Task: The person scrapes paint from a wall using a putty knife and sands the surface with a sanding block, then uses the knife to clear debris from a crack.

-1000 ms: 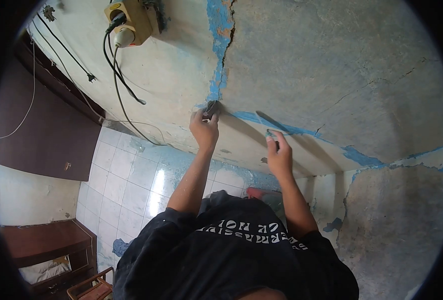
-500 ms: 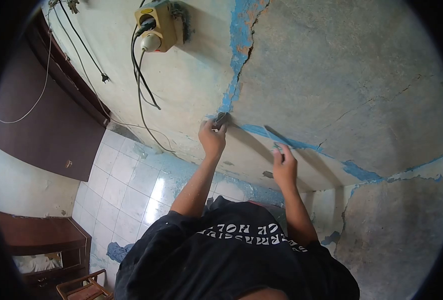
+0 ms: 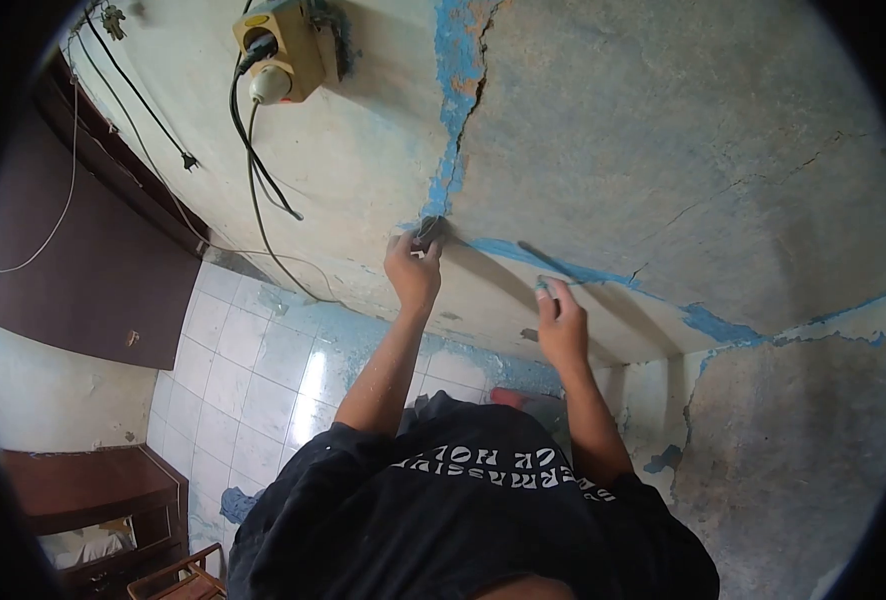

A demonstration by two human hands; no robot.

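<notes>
My left hand (image 3: pixel 413 272) is closed around a small dark block (image 3: pixel 429 234), held against the wall at the lower end of the blue strip (image 3: pixel 450 110). The kind of block cannot be made out. To the right, my right hand (image 3: pixel 564 322) pinches a thin, flat-bladed tool (image 3: pixel 540 257) with a greenish part by the fingers. Its dark, narrow blade points up and left, close to the blue band (image 3: pixel 603 274) along the wall. Whether the blade touches the wall cannot be told. My fingers hide most of its handle.
A yellow socket box (image 3: pixel 306 50) with plugs and hanging cables (image 3: pixel 253 165) is on the wall at upper left. A crack (image 3: pixel 480 85) runs beside the blue strip. Tiled floor (image 3: pixel 263 350), a brown door (image 3: pixel 73 230), a wooden chair (image 3: pixel 188 578) and a blue-grey cloth (image 3: pixel 240 504) lie left.
The view has shifted slightly, so the wall sits further left. My left hand stays at the strip's lower end. The tool in my right hand has turned, its blade now looking darker and narrower.
</notes>
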